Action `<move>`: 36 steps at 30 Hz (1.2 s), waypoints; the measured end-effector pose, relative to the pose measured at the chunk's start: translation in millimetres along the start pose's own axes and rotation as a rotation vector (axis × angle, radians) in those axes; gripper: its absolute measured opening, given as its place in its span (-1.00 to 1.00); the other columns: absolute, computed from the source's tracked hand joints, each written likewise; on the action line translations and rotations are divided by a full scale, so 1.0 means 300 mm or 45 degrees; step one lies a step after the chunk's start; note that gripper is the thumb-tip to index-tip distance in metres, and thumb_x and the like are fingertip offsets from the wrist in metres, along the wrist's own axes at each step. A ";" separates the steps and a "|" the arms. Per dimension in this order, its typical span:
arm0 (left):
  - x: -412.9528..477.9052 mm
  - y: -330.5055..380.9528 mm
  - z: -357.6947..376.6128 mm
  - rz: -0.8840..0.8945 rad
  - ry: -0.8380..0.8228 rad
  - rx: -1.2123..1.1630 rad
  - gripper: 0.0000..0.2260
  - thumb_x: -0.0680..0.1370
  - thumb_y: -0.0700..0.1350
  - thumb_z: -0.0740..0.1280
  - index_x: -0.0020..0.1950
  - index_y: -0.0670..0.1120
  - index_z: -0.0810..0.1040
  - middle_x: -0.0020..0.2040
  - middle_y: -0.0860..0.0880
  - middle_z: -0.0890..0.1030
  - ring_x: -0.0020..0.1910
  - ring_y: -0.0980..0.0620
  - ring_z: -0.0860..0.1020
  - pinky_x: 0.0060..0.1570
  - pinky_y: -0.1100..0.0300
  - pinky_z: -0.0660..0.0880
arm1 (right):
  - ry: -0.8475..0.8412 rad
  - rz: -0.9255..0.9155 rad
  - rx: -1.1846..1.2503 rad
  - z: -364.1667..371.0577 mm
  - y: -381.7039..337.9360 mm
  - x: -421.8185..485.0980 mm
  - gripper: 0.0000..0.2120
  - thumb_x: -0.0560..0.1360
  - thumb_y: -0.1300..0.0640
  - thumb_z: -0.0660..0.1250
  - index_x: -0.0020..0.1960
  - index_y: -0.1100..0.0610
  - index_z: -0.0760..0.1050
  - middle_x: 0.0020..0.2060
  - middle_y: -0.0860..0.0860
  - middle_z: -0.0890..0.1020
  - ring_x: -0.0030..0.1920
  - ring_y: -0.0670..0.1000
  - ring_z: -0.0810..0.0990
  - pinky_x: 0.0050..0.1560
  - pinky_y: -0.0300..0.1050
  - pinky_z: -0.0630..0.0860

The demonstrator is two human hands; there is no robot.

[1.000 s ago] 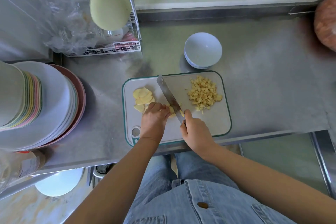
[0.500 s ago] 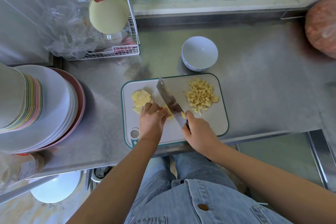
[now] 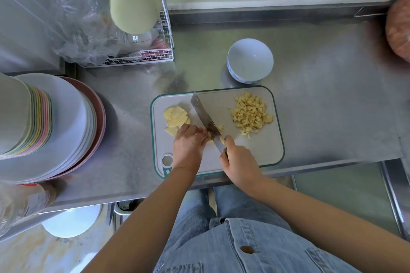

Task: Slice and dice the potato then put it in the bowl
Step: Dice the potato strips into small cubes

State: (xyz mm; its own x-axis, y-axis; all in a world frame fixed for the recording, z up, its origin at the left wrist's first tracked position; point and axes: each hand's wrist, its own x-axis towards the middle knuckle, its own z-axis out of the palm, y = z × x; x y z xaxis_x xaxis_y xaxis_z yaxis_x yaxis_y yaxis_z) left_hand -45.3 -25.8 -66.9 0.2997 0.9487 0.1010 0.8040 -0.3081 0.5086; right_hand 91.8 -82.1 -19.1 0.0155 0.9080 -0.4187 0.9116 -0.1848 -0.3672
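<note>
— How to dice this well?
— The left hand (image 3: 188, 142) curls its fingers (image 3: 195, 132) over the potato piece (image 3: 208, 138) on the board (image 3: 261, 150): tuck the tips back. The right hand (image 3: 240, 162) grips the knife (image 3: 205, 117): cut in even steps.
— What is hard to see?
— The piece itself, under the fingers. Slices (image 3: 176, 116) lie left, cubes (image 3: 250, 113) right, bowl (image 3: 249, 60) behind.

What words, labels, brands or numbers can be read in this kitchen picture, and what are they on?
No text here can be read.
Dark mark on the white container in the wire rack: too blurred to read.
Small white mark on the cutting board, near its hanging hole: too small to read.
Blue band low on the bowl: too small to tell if it is lettering.
</note>
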 end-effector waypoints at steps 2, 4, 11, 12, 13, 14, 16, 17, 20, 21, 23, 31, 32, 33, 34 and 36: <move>0.001 0.001 0.002 -0.013 -0.005 -0.012 -0.86 0.25 -0.26 0.61 -0.29 -0.14 0.70 -0.37 -0.05 0.59 -0.33 -0.13 0.54 -0.34 0.20 0.51 | 0.014 0.003 0.011 0.014 0.001 -0.004 -0.70 0.57 0.18 0.13 0.28 0.23 0.31 -0.27 0.12 0.55 -0.24 0.20 0.55 -0.32 -0.05 0.31; -0.001 0.004 -0.001 -0.041 -0.013 -0.038 -0.87 0.26 -0.26 0.61 -0.28 -0.14 0.70 -0.35 -0.05 0.60 -0.33 -0.13 0.55 -0.34 0.19 0.52 | 0.028 0.000 0.023 0.017 0.004 -0.004 -0.70 0.57 0.18 0.13 0.28 0.23 0.31 -0.30 0.10 0.52 -0.25 0.20 0.55 -0.33 -0.05 0.30; -0.011 0.022 -0.012 -0.154 -0.052 -0.083 -0.84 0.30 -0.25 0.58 -0.18 -0.16 0.67 -0.27 -0.10 0.63 -0.30 -0.16 0.56 -0.33 0.08 0.55 | 0.039 -0.009 0.036 0.005 0.014 -0.003 -0.74 0.57 0.18 0.14 0.23 0.23 0.33 -0.32 0.06 0.46 -0.24 0.20 0.54 -0.32 -0.07 0.26; -0.013 0.022 -0.013 -0.156 -0.060 -0.079 -0.82 0.29 -0.24 0.58 -0.16 -0.16 0.67 -0.25 -0.10 0.64 -0.28 -0.16 0.57 -0.30 0.08 0.55 | 0.034 -0.008 0.034 0.004 0.012 -0.004 -0.75 0.57 0.17 0.13 0.23 0.23 0.33 -0.31 0.06 0.46 -0.23 0.20 0.54 -0.31 -0.07 0.26; -0.016 0.020 -0.016 -0.144 -0.072 -0.077 -0.80 0.29 -0.23 0.58 -0.14 -0.17 0.67 -0.22 -0.10 0.64 -0.26 -0.16 0.57 -0.27 0.07 0.55 | 0.031 -0.006 0.033 0.003 0.010 -0.004 -0.75 0.58 0.17 0.13 0.22 0.22 0.33 -0.30 0.07 0.48 -0.22 0.20 0.54 -0.30 -0.07 0.25; -0.019 0.018 -0.019 -0.122 -0.082 -0.075 -0.78 0.29 -0.22 0.59 -0.12 -0.18 0.68 -0.19 -0.10 0.65 -0.24 -0.16 0.58 -0.25 0.08 0.56 | 0.029 -0.005 0.030 0.000 0.009 -0.004 -0.76 0.58 0.16 0.13 0.22 0.22 0.32 -0.27 0.09 0.51 -0.20 0.20 0.55 -0.30 -0.08 0.25; -0.028 0.014 -0.026 -0.081 -0.096 -0.056 -0.71 0.27 -0.18 0.61 -0.07 -0.19 0.67 -0.14 -0.10 0.65 -0.20 -0.15 0.58 -0.20 0.07 0.58 | 0.024 -0.002 0.012 -0.003 0.006 -0.003 -0.76 0.58 0.16 0.13 0.22 0.21 0.32 -0.24 0.11 0.54 -0.18 0.19 0.56 -0.29 -0.08 0.26; -0.032 0.012 -0.030 -0.074 -0.096 -0.046 -0.68 0.25 -0.17 0.61 -0.05 -0.19 0.66 -0.11 -0.11 0.65 -0.17 -0.15 0.59 -0.19 0.07 0.58 | 0.021 -0.002 0.006 -0.005 0.005 -0.003 -0.76 0.58 0.16 0.12 0.22 0.21 0.31 -0.25 0.10 0.53 -0.18 0.19 0.56 -0.29 -0.08 0.26; -0.048 0.002 -0.035 -0.059 -0.076 -0.018 -0.66 0.24 -0.18 0.61 -0.04 -0.19 0.65 -0.06 -0.13 0.64 -0.11 -0.16 0.59 -0.15 0.06 0.59 | 0.003 -0.006 0.006 -0.012 0.004 -0.004 -0.77 0.58 0.17 0.12 0.21 0.21 0.31 -0.30 0.05 0.44 -0.23 0.16 0.52 -0.30 -0.09 0.26; -0.051 -0.001 -0.036 -0.044 -0.066 0.009 -0.69 0.25 -0.19 0.62 -0.07 -0.18 0.65 -0.08 -0.12 0.65 -0.11 -0.16 0.59 -0.15 0.07 0.59 | 0.000 -0.012 0.010 -0.015 0.004 -0.004 -0.78 0.58 0.17 0.12 0.19 0.21 0.31 -0.31 0.04 0.43 -0.27 0.15 0.48 -0.31 -0.09 0.26; -0.047 -0.002 -0.038 -0.028 -0.046 0.037 -0.78 0.26 -0.21 0.61 -0.16 -0.16 0.66 -0.14 -0.08 0.66 -0.14 -0.14 0.59 -0.17 0.09 0.58 | 0.006 -0.028 0.031 -0.023 0.007 -0.002 -0.82 0.57 0.19 0.13 0.14 0.22 0.32 -0.36 0.02 0.40 -0.32 0.12 0.41 -0.32 -0.08 0.25; -0.016 0.004 -0.042 -0.040 -0.060 0.040 -0.88 0.27 -0.25 0.59 -0.32 -0.13 0.68 -0.32 -0.05 0.63 -0.30 -0.14 0.55 -0.35 0.12 0.53 | 0.046 -0.100 0.070 -0.066 0.006 -0.025 -0.88 0.56 0.20 0.14 0.07 0.21 0.31 -0.47 -0.05 0.32 -0.41 0.11 0.40 -0.38 -0.02 0.31; -0.016 0.005 -0.040 -0.049 -0.071 0.042 -0.89 0.28 -0.25 0.59 -0.32 -0.13 0.68 -0.33 -0.05 0.62 -0.30 -0.14 0.55 -0.36 0.13 0.52 | 0.038 -0.109 0.061 -0.066 0.004 -0.029 -0.88 0.56 0.20 0.14 0.07 0.21 0.31 -0.47 -0.06 0.31 -0.41 0.11 0.40 -0.38 -0.03 0.30; -0.015 0.005 -0.038 -0.061 -0.079 0.043 -0.89 0.28 -0.25 0.58 -0.32 -0.13 0.68 -0.33 -0.05 0.62 -0.30 -0.14 0.54 -0.36 0.14 0.51 | 0.029 -0.114 0.049 -0.065 0.003 -0.031 -0.88 0.56 0.19 0.14 0.08 0.21 0.31 -0.46 -0.06 0.30 -0.40 0.11 0.39 -0.37 -0.04 0.28; -0.015 0.005 -0.036 -0.074 -0.084 0.041 -0.89 0.28 -0.25 0.58 -0.31 -0.13 0.68 -0.33 -0.05 0.61 -0.30 -0.14 0.54 -0.36 0.14 0.51 | 0.020 -0.117 0.036 -0.063 0.001 -0.031 -0.88 0.57 0.19 0.14 0.08 0.21 0.31 -0.46 -0.06 0.29 -0.39 0.10 0.38 -0.36 -0.05 0.26; -0.014 0.006 -0.035 -0.092 -0.088 0.030 -0.90 0.29 -0.25 0.58 -0.31 -0.13 0.68 -0.34 -0.05 0.61 -0.29 -0.14 0.54 -0.35 0.15 0.51 | 0.004 -0.117 0.020 -0.060 -0.001 -0.030 -0.88 0.57 0.18 0.13 0.08 0.20 0.30 -0.45 -0.06 0.30 -0.38 0.10 0.37 -0.35 -0.06 0.24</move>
State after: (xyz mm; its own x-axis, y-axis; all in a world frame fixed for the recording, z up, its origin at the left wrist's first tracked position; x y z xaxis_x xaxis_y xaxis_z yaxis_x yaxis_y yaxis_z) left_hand -50.3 -29.6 -57.4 0.2744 0.9616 0.0050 0.8365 -0.2412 0.4921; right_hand 98.7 -83.6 -0.3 -0.0664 0.9226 -0.3799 0.9027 -0.1067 -0.4169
